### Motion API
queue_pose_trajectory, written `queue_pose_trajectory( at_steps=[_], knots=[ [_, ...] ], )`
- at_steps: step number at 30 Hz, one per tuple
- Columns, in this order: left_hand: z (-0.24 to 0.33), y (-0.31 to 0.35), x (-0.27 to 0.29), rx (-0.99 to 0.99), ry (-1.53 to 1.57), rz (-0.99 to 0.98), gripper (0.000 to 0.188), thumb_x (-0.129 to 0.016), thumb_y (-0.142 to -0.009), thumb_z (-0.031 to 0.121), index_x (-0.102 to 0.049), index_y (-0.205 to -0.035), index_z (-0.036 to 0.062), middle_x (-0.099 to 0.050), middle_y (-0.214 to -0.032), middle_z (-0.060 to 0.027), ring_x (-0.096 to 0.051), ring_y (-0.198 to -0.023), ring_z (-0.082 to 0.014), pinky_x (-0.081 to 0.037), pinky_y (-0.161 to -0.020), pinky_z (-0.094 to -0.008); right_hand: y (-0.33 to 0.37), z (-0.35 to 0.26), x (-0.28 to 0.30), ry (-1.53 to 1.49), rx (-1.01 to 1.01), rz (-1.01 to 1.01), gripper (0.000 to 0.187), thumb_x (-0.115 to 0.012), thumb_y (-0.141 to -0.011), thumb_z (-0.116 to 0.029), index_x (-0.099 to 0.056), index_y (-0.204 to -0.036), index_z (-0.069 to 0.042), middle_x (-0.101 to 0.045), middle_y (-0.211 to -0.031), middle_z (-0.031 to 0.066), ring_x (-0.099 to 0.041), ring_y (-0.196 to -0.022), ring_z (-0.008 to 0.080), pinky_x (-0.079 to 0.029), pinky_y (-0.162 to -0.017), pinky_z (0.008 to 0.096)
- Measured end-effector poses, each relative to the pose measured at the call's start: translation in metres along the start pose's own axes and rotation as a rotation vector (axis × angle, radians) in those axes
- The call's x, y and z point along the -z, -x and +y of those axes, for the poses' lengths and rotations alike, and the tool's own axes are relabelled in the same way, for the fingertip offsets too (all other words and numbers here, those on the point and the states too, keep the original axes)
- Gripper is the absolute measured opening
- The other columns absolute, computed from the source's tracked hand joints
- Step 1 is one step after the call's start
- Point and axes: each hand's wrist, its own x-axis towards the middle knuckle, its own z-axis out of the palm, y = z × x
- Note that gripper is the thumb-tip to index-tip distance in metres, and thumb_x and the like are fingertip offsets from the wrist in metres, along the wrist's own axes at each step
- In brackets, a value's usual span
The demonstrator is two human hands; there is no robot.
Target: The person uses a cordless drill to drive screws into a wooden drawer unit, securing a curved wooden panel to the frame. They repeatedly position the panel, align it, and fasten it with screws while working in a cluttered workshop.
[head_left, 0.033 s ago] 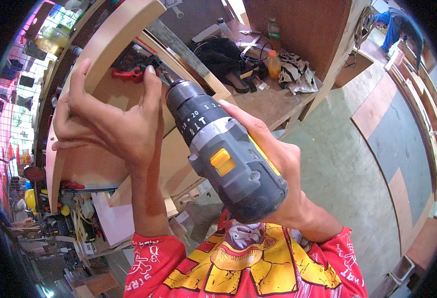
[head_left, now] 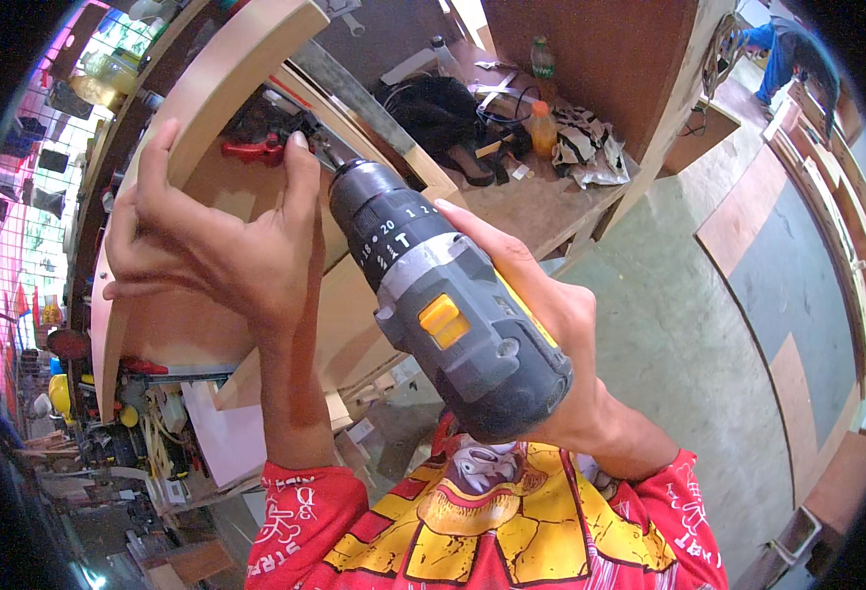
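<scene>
My right hand (head_left: 531, 280) is wrapped around a black and grey cordless drill (head_left: 447, 315) with yellow accents. Its chuck tilts up and to the left, with a short bit (head_left: 332, 149) at the tip. The bit's contact point is hidden behind my left thumb. My left hand (head_left: 221, 236) is spread, the index finger stretched along a curved pale wooden piece (head_left: 192, 113) and the thumb raised close to the bit. The other fingers bend toward the wood's edge. Just beyond the thumb lies a red-handled tool (head_left: 254, 149), partly covered.
A wooden compartment (head_left: 590, 69) at the back holds a black cloth bag (head_left: 443, 113), an orange drink bottle (head_left: 541, 130) and crumpled wrapping. Cluttered tools (head_left: 148, 413) fill the lower left. At far right, another person (head_left: 792, 59) in blue bends near stacked boards (head_left: 826, 187).
</scene>
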Motion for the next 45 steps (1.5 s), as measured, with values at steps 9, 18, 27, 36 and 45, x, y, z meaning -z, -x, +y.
queue_pose_trajectory(
  at_steps=[9, 18, 27, 36, 45],
  knots=[
    [-0.006, -0.003, -0.001, -0.048, -0.008, 0.03, 0.088, -0.096, -0.063, 0.038, -0.054, -0.138, 0.018, -0.049, -0.121, -0.0077, -0.034, -0.126, -0.0298, -0.013, -0.114, -0.0569, 0.007, 0.004, -0.006, -0.044, -0.124, 0.063, 0.074, -0.089, -0.078, -0.016, -0.045, -0.134, 0.001, -0.07, -0.118, 0.0239, -0.075, -0.098, 0.0313, -0.058, -0.083, 0.0362],
    [-0.006, -0.003, -0.002, -0.063, 0.017, 0.025, 0.088, -0.095, -0.065, 0.038, -0.053, -0.139, 0.0158, -0.049, -0.122, -0.008, -0.033, -0.126, -0.0312, -0.016, -0.113, -0.0559, 0.007, -0.005, -0.007, -0.068, -0.061, 0.113, 0.054, -0.088, -0.086, -0.01, -0.039, -0.108, -0.002, -0.071, -0.117, 0.0268, -0.074, -0.102, 0.0257, -0.059, -0.085, 0.0343],
    [-0.005, -0.005, -0.002, -0.041, -0.043, 0.032, 0.088, -0.095, -0.064, 0.042, -0.053, -0.138, 0.0167, -0.048, -0.122, -0.0092, -0.034, -0.127, -0.032, -0.013, -0.113, -0.0606, 0.006, 0.0, -0.001, -0.032, -0.03, 0.049, 0.074, -0.097, -0.072, -0.019, -0.036, -0.11, -0.003, -0.07, -0.122, 0.03, -0.077, -0.1, 0.038, -0.061, -0.081, 0.0405],
    [-0.01, -0.003, 0.0, -0.039, -0.028, 0.018, 0.087, -0.095, -0.064, 0.041, -0.054, -0.136, 0.0156, -0.046, -0.122, -0.0096, -0.035, -0.123, -0.0319, -0.015, -0.113, -0.0582, 0.0, -0.013, 0.0, -0.069, -0.096, -0.027, 0.072, -0.085, -0.085, -0.009, -0.043, -0.144, -0.001, -0.076, -0.107, 0.0168, -0.074, -0.098, 0.017, -0.055, -0.085, 0.0283],
    [-0.007, -0.003, -0.002, -0.035, -0.045, 0.047, 0.088, -0.096, -0.063, 0.04, -0.053, -0.135, 0.014, -0.045, -0.121, -0.0113, -0.035, -0.122, -0.0329, -0.022, -0.109, -0.0524, -0.005, -0.013, 0.003, 0.006, -0.031, -0.01, 0.069, -0.083, -0.086, -0.006, -0.053, -0.147, 0.001, -0.072, -0.126, 0.0181, -0.073, -0.108, 0.0177, -0.055, -0.092, 0.0279]
  ],
)
